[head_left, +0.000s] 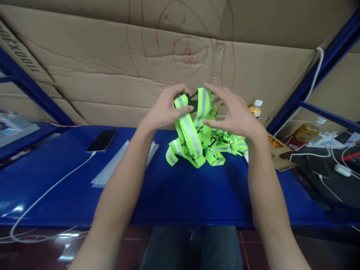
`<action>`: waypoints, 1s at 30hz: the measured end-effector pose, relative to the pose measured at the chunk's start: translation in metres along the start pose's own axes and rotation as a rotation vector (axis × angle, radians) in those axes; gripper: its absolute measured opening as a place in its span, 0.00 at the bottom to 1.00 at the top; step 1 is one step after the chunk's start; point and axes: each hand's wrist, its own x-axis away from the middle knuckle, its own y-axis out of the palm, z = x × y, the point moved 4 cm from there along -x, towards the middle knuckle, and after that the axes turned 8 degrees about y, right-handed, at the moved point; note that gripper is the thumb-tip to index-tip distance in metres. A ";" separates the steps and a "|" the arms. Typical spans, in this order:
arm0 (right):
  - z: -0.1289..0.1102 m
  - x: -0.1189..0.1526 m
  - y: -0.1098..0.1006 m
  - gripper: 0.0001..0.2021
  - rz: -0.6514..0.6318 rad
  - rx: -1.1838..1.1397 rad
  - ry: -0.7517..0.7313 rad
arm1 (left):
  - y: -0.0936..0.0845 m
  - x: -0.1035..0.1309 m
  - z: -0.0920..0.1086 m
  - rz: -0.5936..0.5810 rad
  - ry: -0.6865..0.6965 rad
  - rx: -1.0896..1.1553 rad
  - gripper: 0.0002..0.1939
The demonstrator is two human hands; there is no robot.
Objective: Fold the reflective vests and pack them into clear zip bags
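My left hand (168,107) is closed on a fluorescent yellow-green reflective strap (191,135) with a silver stripe. Its thumb presses by a black plastic piece (192,103) at the top of the strap. Loops of the strap hang from there down to the blue table. To the right, my right hand (232,110) has thumb and fingers spread, the fingertips at or close to the edge of another raised loop. Whether they touch it I cannot tell. More tangled straps (229,142) lie behind and below this hand, partly hidden by it.
Clear plastic bags (112,170) lie left of my left forearm on the blue table (194,195). Farther left is a phone (101,140) on a white cable. An open cardboard box (281,153) and a yellow bottle (255,108) stand right. Cardboard (107,48) walls the back.
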 end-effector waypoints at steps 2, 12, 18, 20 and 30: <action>-0.005 -0.001 -0.002 0.41 0.004 -0.031 0.007 | 0.003 0.000 0.010 -0.045 0.042 -0.054 0.13; -0.003 -0.006 -0.005 0.16 -0.035 -0.026 0.061 | 0.008 0.001 0.030 0.012 0.153 -0.239 0.10; 0.007 -0.006 0.000 0.26 0.097 0.044 -0.026 | 0.011 -0.002 0.028 0.074 0.180 -0.077 0.22; 0.009 -0.006 0.004 0.29 0.153 0.058 -0.051 | 0.010 -0.003 0.023 0.054 0.080 0.016 0.19; -0.007 -0.006 0.000 0.28 -0.015 -0.197 0.031 | -0.001 0.000 0.012 0.006 0.035 0.041 0.19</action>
